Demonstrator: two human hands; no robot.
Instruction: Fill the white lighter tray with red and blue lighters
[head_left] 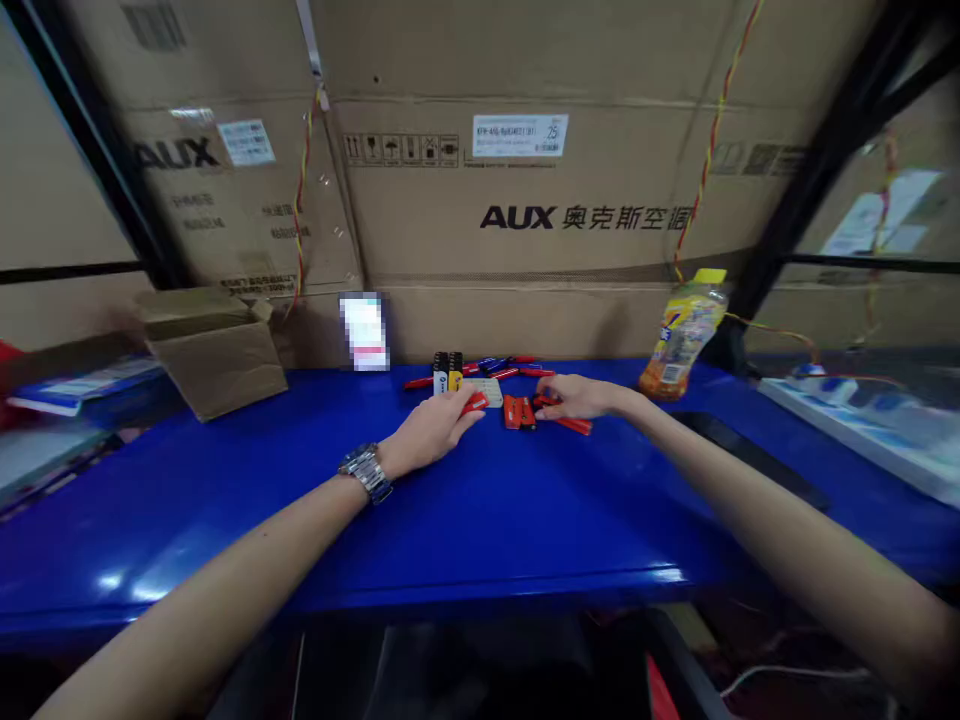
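Observation:
My left hand (431,430), a metal watch on its wrist, is closed around a small red flat pack (475,402) with pale print. Its fingers hide part of the pack. A short way to the right, my right hand (576,396) pinches a small red and black object (543,401), mostly covered by the fingers. Between the hands lie red packs (519,412) side by side, and a red stick-like piece (575,426) rests under my right hand. Just behind my left hand stand white and yellow packs with black tops (448,372), beside a pale card (491,391).
Red and blue pens (499,367) lie behind the packs on the blue table (465,520). An open carton (217,360) and a lit phone (365,332) stand left. A drink bottle (682,335) and a dark flat slab (750,460) are right; large cartons (525,250) wall the back.

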